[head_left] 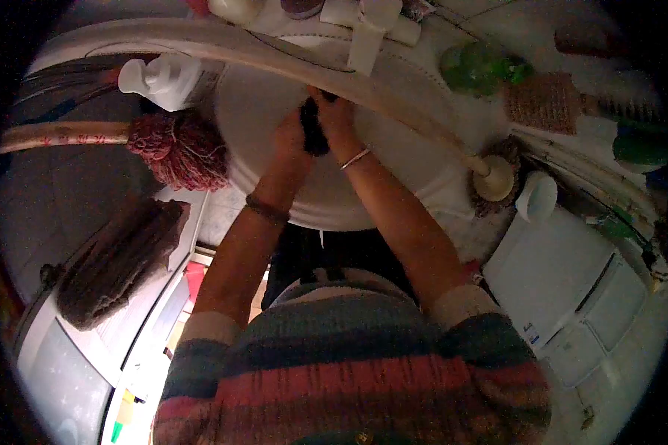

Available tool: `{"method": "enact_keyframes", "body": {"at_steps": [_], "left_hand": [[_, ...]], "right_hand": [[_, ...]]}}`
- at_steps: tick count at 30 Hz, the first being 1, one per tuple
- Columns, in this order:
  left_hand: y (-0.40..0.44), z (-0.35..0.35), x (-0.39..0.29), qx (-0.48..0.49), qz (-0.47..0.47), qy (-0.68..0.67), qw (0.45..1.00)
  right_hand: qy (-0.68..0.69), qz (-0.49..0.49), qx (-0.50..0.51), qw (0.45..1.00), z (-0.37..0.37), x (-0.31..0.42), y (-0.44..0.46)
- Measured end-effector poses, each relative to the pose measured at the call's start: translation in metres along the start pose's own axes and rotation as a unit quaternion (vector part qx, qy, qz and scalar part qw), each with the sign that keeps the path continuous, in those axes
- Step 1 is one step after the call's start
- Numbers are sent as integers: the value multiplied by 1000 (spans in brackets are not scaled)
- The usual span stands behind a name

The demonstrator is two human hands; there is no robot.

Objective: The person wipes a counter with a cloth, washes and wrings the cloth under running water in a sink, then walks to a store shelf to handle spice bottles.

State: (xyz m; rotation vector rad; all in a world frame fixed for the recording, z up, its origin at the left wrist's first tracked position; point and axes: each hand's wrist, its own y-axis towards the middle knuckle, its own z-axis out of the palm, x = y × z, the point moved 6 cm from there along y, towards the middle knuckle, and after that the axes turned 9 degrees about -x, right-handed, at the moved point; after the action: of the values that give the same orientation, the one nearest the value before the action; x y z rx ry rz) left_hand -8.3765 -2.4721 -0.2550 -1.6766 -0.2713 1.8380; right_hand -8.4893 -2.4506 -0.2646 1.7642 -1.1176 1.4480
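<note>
Both hands are over a round white basin (252, 96). A small black, soft-looking item (314, 127) is held between them. My left hand (293, 136) is closed on its left side, below a dark band on the wrist. My right hand (335, 119) is closed against its right side, with a thin light bracelet on the wrist. The fingers are dim and partly hidden. A pale faucet (367, 37) stands at the basin's far side, beyond both hands.
A long pale curved bar (274, 59) crosses above the basin. At the left are a red stringy mop head (178, 150), a white bottle (167, 80) and a brown towel (122, 267). At the right are a green bottle (475, 68), a brush (542, 102) and a white cup (536, 196).
</note>
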Motion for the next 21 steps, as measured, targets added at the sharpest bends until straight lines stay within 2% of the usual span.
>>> {"method": "enact_keyframes", "body": {"at_steps": [1, 4, 6, 9, 10, 12, 13, 14, 15, 16, 17, 18, 19, 20, 21], "left_hand": [[-2, 4, -8, 15, 21, 13, 1000], [20, 8, -13, 36, -84, -65, 994], [33, 14, -11, 42, -130, -99, 986], [47, 24, 6, 13, -117, -96, 988], [51, 31, 17, 3, -107, -89, 990], [55, 41, 39, -17, -90, -84, 992], [59, 39, 34, 29, 18, -37, 999], [62, 37, 26, 68, 92, -10, 993], [64, 33, 24, 96, 88, -22, 991], [63, 29, 25, 95, 30, -47, 994], [62, 27, 28, 91, -17, -66, 993], [60, 27, 32, 78, -42, -71, 994], [57, 28, 33, 55, -21, -37, 998], [54, 31, 36, 30, 2, -1, 1000], [49, 35, 38, 4, 26, 38, 999]], "right_hand": [[-14, -29, 3, 999, -3, 15, -14], [-76, -141, 3, 987, -1, 50, -54], [70, 11, 15, 997, -4, 22, -33], [261, 182, 60, 946, -9, -68, 16], [312, 227, 68, 920, -9, -87, 26], [329, 239, 46, 912, -18, -86, 24], [296, 210, 28, 932, -21, -71, 17], [217, 136, 1, 967, -25, -50, 8], [88, 41, -39, 995, -26, -28, -1], [-31, -49, -87, 995, -26, -5, -10], [-82, -92, -111, 986, -23, 3, -12], [-28, -65, -53, 996, -24, 2, -9], [24, -32, 3, 999, -26, 0, -7], [146, 60, 129, 979, -33, -32, 18], [243, 126, 173, 946, -26, -67, 21]]}}
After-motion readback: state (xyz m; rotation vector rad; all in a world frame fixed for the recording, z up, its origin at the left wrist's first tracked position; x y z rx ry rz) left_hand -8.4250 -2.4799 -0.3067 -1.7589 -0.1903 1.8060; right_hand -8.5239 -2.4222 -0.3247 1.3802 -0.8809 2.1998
